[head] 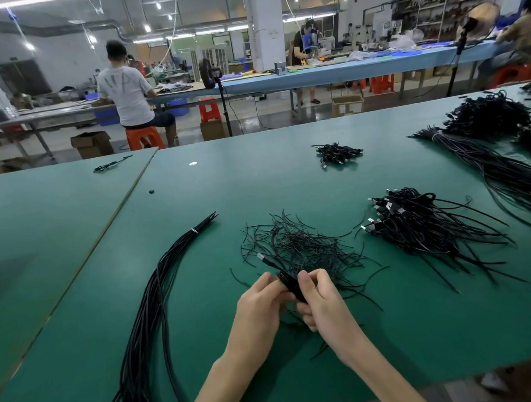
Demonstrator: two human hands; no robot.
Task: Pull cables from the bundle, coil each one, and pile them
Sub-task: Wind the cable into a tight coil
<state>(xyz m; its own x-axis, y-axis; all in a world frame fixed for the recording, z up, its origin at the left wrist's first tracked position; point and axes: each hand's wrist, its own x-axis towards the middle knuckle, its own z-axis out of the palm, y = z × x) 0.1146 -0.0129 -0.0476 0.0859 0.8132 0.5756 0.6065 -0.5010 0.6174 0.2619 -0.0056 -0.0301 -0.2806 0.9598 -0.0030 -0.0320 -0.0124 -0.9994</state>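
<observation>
Green matting covers the surface (pixel 287 172). Both bare forearms reach in from its near edge and converge close to the middle. The left hand (pixel 259 303) is turned palm inward, with its fingers curled toward the right. The right hand (pixel 320 296) faces it, fingers bent and knuckles up. Between them the hands grip a coiled cable (pixel 289 282), a short black bunch held just over the surface, with fingers of both hands wrapped round it. Its long axis runs on a diagonal from near right to far left, and its plug end (pixel 261 257) sticks out at the far-left end, pointing away from the person.

Left of the hands lies the bundle (pixel 157 302) of long black cables. It stretches from the near edge toward the far right, its tips point that way, and a white band (pixel 193 230) cinches it near the far end.

Just beyond the hands is a loose heap of thin black strands (pixel 297 246). To the right sits the pile of coiled cables (pixel 415 219), with plugs facing left and loose tails fanned out toward the near right. A smaller pile (pixel 337 154) lies farther back. Another long bundle (pixel 508 174) runs along the right side.
</observation>
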